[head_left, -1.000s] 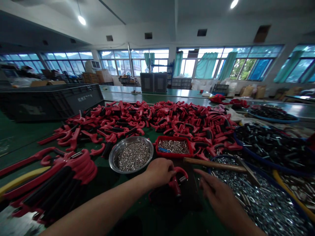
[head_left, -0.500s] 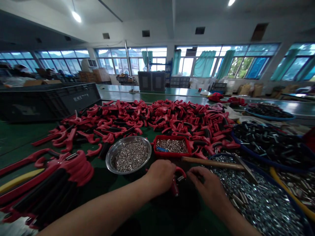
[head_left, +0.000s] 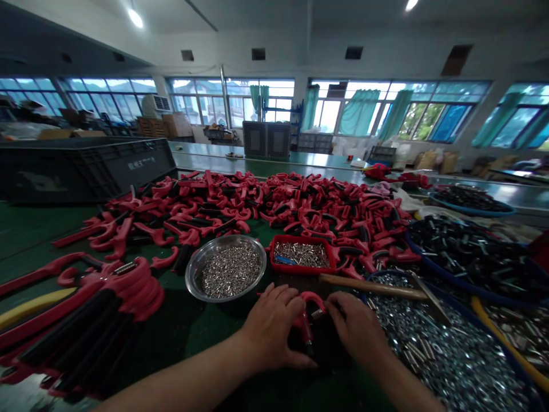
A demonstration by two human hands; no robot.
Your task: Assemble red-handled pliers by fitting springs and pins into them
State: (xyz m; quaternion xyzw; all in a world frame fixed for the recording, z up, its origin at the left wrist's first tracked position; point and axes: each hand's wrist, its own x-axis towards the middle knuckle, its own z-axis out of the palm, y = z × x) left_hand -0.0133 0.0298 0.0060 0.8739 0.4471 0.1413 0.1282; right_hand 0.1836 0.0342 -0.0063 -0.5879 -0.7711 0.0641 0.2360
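A red hooked tool part (head_left: 306, 329) with a small coil spring (head_left: 316, 313) lies on the green table between my hands. My left hand (head_left: 272, 326) rests against its left side, fingers stretched and thumb spread wide. On the other side, my right hand (head_left: 355, 323) has its fingers pinched together at the hook's tip. Whatever is in that pinch is hidden. Just beyond are a metal bowl (head_left: 189, 277) of small metal pins and a red tray (head_left: 332, 260) of similar pins with a blue piece in it.
Many red tool parts (head_left: 300, 200) are heaped across the table. At right, a wooden-handled hammer (head_left: 377, 286) lies over a basin of small metal parts (head_left: 454, 349). Black parts (head_left: 476, 252) fill another basin. Stacked red-and-black handles (head_left: 98, 315) and a grey crate (head_left: 86, 171) stand left.
My left hand has loosened from a closed grip, its thumb now spread out below. My right hand has moved slightly left, and its fingertips have come to the hook's tip.
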